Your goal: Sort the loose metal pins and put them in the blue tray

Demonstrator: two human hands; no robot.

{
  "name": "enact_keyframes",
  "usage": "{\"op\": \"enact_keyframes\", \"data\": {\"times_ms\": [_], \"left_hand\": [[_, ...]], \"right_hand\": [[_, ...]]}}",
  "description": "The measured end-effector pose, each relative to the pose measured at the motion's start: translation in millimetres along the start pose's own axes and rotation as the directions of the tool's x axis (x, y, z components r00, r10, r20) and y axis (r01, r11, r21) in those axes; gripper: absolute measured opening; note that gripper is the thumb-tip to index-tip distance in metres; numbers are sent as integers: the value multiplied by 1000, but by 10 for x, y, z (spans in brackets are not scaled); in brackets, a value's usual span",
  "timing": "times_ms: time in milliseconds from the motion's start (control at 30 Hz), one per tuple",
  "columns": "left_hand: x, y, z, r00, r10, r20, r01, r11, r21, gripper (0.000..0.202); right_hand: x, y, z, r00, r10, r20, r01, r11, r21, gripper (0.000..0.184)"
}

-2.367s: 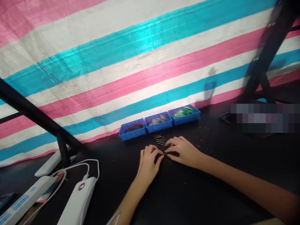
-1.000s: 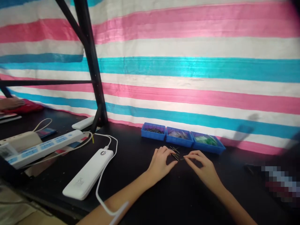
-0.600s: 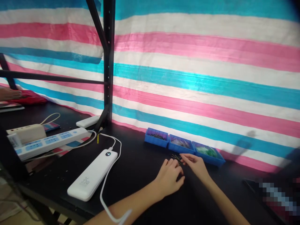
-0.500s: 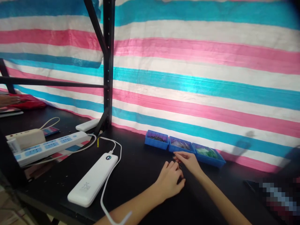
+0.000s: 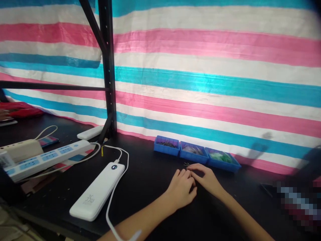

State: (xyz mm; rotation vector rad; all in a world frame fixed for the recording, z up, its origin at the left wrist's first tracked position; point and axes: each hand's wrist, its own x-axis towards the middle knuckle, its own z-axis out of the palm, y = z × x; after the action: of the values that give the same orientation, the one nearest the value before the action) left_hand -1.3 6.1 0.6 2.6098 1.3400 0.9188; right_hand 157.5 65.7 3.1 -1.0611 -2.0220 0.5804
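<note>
My left hand (image 5: 182, 189) rests low over the black table, its fingers curled. Whatever its fingertips hold, if anything, is hidden beneath them. Right against it, my right hand (image 5: 206, 177) has thumb and fingers pinched together. A few thin, pin-like pieces (image 5: 186, 164) stick out at the right fingertips, too small to name surely. Just behind the hands stand three blue bins in a row. The left bin (image 5: 166, 150) has many thin dark pieces, the middle bin (image 5: 193, 159) clear plastic-looking pieces, and the right bin (image 5: 223, 165) green ones.
A white power bank (image 5: 96, 192) with a white cable (image 5: 109, 204) lies to the left. Beyond it are a power strip (image 5: 52, 157) and a beige box (image 5: 23, 149). A black metal post (image 5: 108, 67) rises at the back before a striped sheet (image 5: 213, 83). Another person's hand (image 5: 3, 115) shows far left.
My right hand has shifted slightly down against the left, and the thin pieces show more clearly at its fingertips. The view has tilted a little.
</note>
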Motion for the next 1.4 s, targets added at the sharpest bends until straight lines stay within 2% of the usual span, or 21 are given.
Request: {"op": "enact_keyframes", "data": {"times_ms": [67,167,400,567,667,800,1033,1200,1400], "left_hand": [[-4,5,-2,1000,4,24,-4,1000,-1,14],[0,9,-14,999,-3,53,3,1000,-3,13],[23,41,-33,992,-41,122,45,999,-25,15],[36,37,-17,995,-42,86,46,998,-45,37],[49,-19,2,994,-44,104,45,999,-5,39],[75,-100,13,988,-63,144,56,997,51,37],[131,-200,-3,990,-100,103,89,990,106,18],[155,-213,-15,988,-120,100,111,990,89,10],[150,-177,15,986,-86,146,86,996,3,9]], "right_hand": [[-132,96,-81,998,-57,13,58,987,-151,21],[-251,183,-126,996,-71,49,83,947,-310,27],[-320,123,-70,997,-69,31,75,888,-454,15],[-391,44,-55,994,-103,27,104,873,-476,18],[-419,5,-74,993,-117,33,119,879,-462,19],[-436,-48,-108,992,-123,37,126,871,-475,17],[-460,-89,-116,989,-129,69,146,841,-521,16],[-475,-87,-111,988,-144,50,149,832,-534,18],[-484,-39,-105,988,-142,65,156,876,-457,15]]}}
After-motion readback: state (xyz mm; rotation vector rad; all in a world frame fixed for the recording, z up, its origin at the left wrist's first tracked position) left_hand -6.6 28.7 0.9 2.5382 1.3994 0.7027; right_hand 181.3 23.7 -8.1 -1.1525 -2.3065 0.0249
